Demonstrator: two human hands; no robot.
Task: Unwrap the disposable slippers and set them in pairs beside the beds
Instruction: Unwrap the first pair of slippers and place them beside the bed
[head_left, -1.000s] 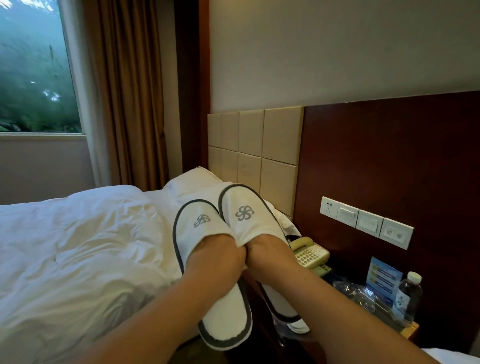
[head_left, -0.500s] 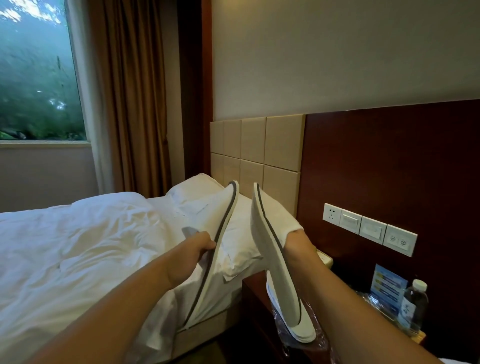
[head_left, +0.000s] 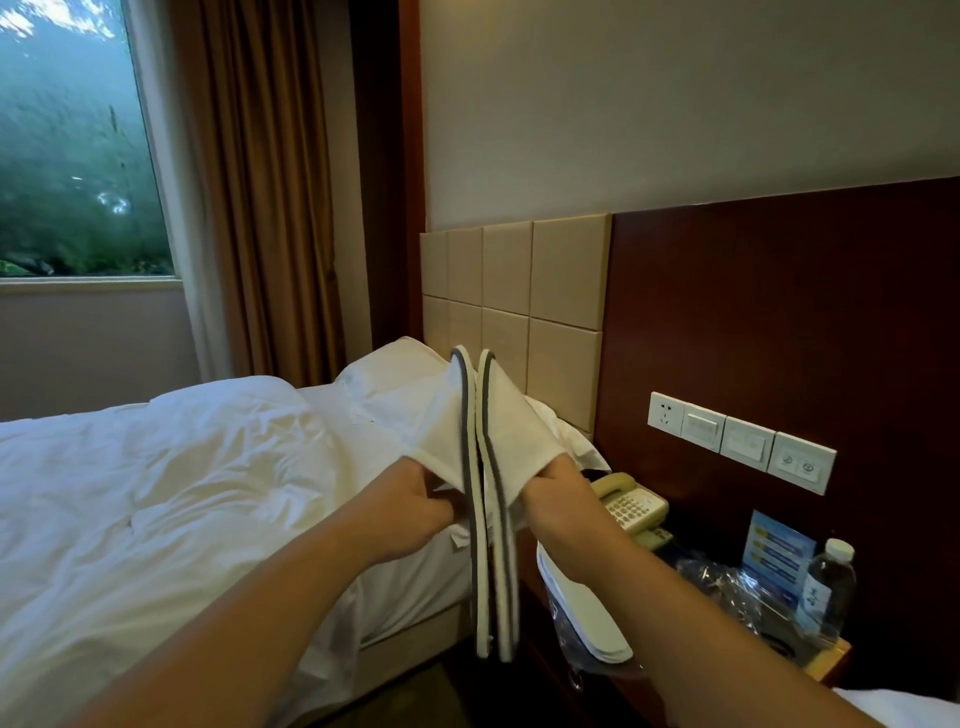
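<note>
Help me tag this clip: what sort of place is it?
Most likely a hotel room: a white-sheeted bed, a bedside phone under a wall switch panel, and disposable slippers in hand.

Premises: a hotel guest room. A bed (head_left: 156, 493) with white, rumpled linen and a pillow (head_left: 395, 374) occupies the left, under a padded tile headboard (head_left: 519, 291). A dark wood wall panel (head_left: 779, 312) on the right carries a row of sockets and switches (head_left: 737, 439). The bedside table (head_left: 831, 657) below holds a corded telephone (head_left: 631, 506), a printed card (head_left: 776, 553), a water bottle (head_left: 828, 587) and wrapped slippers (head_left: 587, 608). Far left, a window (head_left: 72, 140) with brown curtains (head_left: 260, 182).
</note>
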